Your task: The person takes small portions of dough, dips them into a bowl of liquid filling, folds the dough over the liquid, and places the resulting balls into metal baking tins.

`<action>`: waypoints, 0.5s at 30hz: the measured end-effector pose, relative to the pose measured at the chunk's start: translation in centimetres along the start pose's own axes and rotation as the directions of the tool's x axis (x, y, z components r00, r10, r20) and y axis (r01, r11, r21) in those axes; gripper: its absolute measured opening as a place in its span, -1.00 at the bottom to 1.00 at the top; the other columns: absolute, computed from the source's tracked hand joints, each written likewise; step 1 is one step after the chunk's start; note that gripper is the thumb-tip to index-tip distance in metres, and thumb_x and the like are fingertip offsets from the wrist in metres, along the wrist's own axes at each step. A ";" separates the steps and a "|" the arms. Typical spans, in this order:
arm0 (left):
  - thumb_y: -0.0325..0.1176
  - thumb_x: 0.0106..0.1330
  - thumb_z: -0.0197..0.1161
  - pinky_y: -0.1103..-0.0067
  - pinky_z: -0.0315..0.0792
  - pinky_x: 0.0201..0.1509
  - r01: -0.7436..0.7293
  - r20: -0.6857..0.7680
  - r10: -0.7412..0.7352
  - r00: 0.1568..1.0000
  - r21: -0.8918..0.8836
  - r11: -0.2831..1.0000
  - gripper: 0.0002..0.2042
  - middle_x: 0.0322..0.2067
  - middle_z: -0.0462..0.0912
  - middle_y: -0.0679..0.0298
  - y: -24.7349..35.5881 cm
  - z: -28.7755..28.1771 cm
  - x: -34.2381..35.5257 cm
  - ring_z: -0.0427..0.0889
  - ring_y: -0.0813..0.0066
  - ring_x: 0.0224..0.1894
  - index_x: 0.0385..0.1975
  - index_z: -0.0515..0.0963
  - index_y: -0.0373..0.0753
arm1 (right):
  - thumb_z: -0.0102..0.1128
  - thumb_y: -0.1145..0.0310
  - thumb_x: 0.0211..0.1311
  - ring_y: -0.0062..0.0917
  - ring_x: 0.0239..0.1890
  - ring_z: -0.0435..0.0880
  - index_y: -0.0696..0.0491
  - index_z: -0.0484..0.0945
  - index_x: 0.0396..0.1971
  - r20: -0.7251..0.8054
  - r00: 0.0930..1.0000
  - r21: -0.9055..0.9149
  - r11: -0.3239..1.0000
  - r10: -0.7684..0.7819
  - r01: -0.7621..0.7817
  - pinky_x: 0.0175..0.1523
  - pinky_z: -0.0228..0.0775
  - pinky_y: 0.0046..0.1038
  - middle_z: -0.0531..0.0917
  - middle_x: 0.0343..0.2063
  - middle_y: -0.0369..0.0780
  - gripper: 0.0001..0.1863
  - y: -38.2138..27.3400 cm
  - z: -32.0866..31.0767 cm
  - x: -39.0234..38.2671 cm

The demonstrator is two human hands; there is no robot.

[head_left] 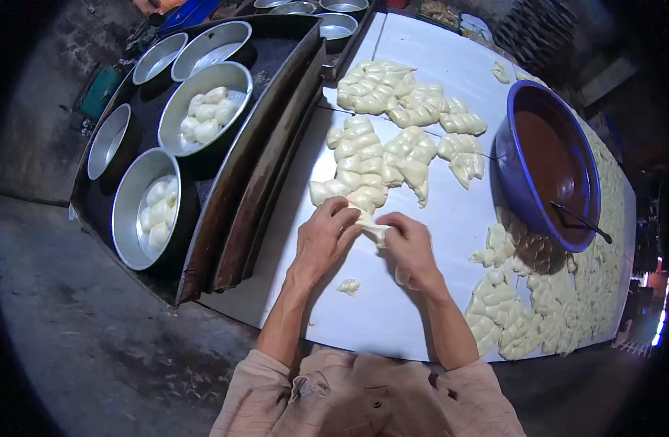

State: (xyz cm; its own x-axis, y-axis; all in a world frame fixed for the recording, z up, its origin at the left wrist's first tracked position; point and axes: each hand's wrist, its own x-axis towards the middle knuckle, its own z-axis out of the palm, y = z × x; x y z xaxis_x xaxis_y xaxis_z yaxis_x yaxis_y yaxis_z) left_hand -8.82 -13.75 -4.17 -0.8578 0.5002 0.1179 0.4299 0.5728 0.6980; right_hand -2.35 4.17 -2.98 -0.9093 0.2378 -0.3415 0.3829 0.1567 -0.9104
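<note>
Taking the strip of dough (372,227) between the hands as the centre of our dial, we see it stretched just above the white surface (382,320), pale and thin, slanting a little downward from left to right. The left hand (326,231) is at nine o'clock, its grip pinching the strip's upper end between thumb and fingers. The right hand (413,251) is between three and four, its grip pinching the lower end, thumb against curled fingers.

At twelve, just beyond the fingers, we have a group of glossy dough pieces (360,156) lying side by side; we cannot tell whether the strip is fully apart from them. Farther out, between twelve and one, lies another cluster of dough (378,84). A small dough scrap (348,287) sits alone between six and seven, near the hands.

Between two and three stands a blue bowl (503,156) of reddish-brown liquid (557,164), with a dark handle (586,226) leaning over its rim. Around four o'clock we find a broad spread of flattened dough (506,313).

Toward ten is a dark tray (229,193) with five round metal tins on it. The tin at ten (175,102) and the tin at nine (123,218) hold white dough balls (209,115).
</note>
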 end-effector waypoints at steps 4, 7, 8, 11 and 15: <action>-0.28 0.18 0.41 0.38 0.55 -0.09 -0.021 -0.046 0.021 0.999 0.004 1.000 -0.75 -0.04 0.60 0.20 0.1 0.4 -0.2 0.65 0.20 -0.10 -0.17 0.65 -0.17 | 0.06 0.23 0.26 -0.41 -0.37 0.64 0.22 0.59 -0.23 -0.015 0.996 -0.067 0.994 0.088 -0.089 -0.21 0.44 -0.36 0.67 -0.45 -0.09 -0.66 -0.8 -0.7 0.0; -0.35 0.17 0.37 0.33 0.54 -0.07 -0.037 -0.016 0.037 0.999 0.008 0.999 -0.73 -0.02 0.55 0.19 0.3 0.4 -0.1 0.59 0.17 -0.02 -0.13 0.59 -0.20 | 0.25 0.14 0.19 -0.17 -0.35 0.63 0.19 0.52 -0.25 -0.027 0.980 -0.373 0.912 -0.197 0.173 -0.19 0.42 -0.25 0.65 -0.38 0.03 -0.62 0.4 -0.2 0.4; -0.37 0.14 0.38 0.32 0.53 -0.05 -0.079 -0.046 0.081 0.996 0.032 0.996 -0.65 0.02 0.53 0.18 0.7 0.5 0.1 0.56 0.15 0.01 -0.06 0.55 -0.19 | 0.29 0.15 0.16 -0.14 -0.33 0.64 0.18 0.49 -0.25 -0.018 0.957 -0.433 0.865 -0.291 0.255 -0.19 0.42 -0.23 0.64 -0.37 0.04 -0.61 1.0 -0.2 0.7; -0.41 0.05 0.42 0.30 0.46 0.07 -0.131 -0.014 0.132 0.991 0.067 0.989 -0.42 0.13 0.45 0.14 1.0 0.4 0.4 0.47 0.09 0.12 0.15 0.42 -0.18 | 0.29 0.22 0.14 -0.13 -0.31 0.65 0.17 0.45 -0.24 0.017 0.921 -0.449 0.820 -0.390 0.355 -0.20 0.42 -0.19 0.63 -0.37 0.03 -0.65 0.6 -0.1 0.8; -0.42 0.07 0.39 0.27 0.34 0.20 -0.203 0.009 0.202 0.979 0.068 0.977 -0.37 0.12 0.46 0.17 1.1 0.9 1.4 0.41 0.13 0.18 0.22 0.38 -0.18 | 0.19 0.31 0.17 -0.14 -0.29 0.66 0.19 0.48 -0.16 -0.048 0.991 -0.255 0.961 -0.126 0.109 -0.22 0.46 -0.23 0.64 -0.28 0.00 -0.69 -0.6 0.1 0.2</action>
State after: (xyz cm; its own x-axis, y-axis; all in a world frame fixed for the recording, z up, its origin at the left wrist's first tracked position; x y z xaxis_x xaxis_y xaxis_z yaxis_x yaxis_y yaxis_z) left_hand -9.26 -11.80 -3.88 -0.7503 0.6119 0.2500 0.6129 0.5022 0.6101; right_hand -2.76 4.01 -2.51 -0.9413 0.2623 -0.2127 0.3099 0.4206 -0.8527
